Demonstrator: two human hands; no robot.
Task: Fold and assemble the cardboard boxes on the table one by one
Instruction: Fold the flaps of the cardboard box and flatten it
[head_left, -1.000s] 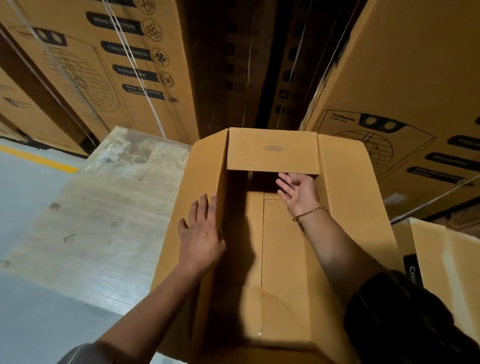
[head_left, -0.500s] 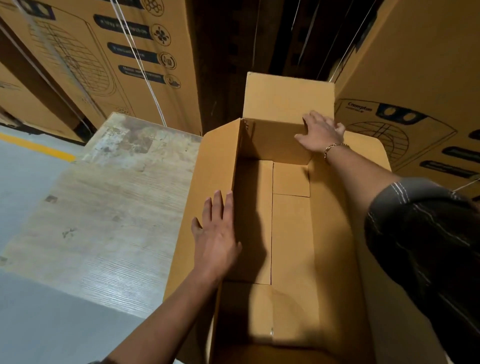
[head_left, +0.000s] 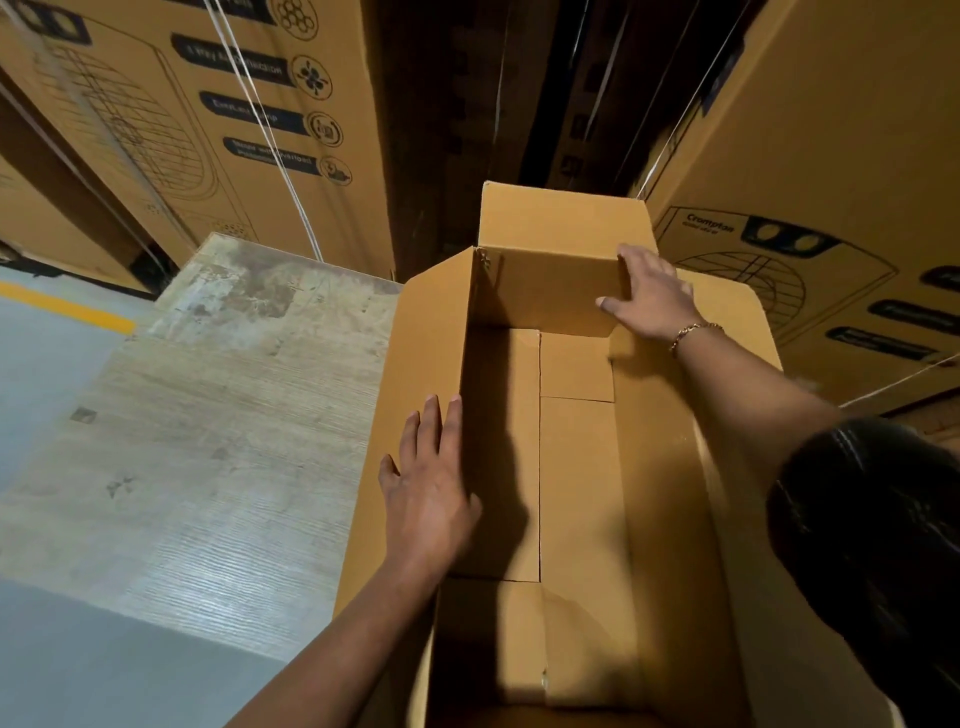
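Rectangular cardboard box (head_left: 576, 467) on worn desk (head_left: 208, 441): left grip (head_left: 431, 499) flat on 9 o'clock flap (head_left: 410, 364), right grip (head_left: 654, 296) clasping 12 o'clock flap (head_left: 556, 223).

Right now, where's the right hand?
Head view, upper right: the right hand grips the right edge of the far end flap of the open cardboard box.

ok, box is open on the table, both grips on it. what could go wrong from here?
1. The left grip only presses flat on the left long flap of the open brown cardboard box; it could slide on the worn wooden table.
2. The right grip pinches just the far right corner, so the upright far end flap may fold crooked.
3. The bottom flaps' seam shows no tape; contents might push through.
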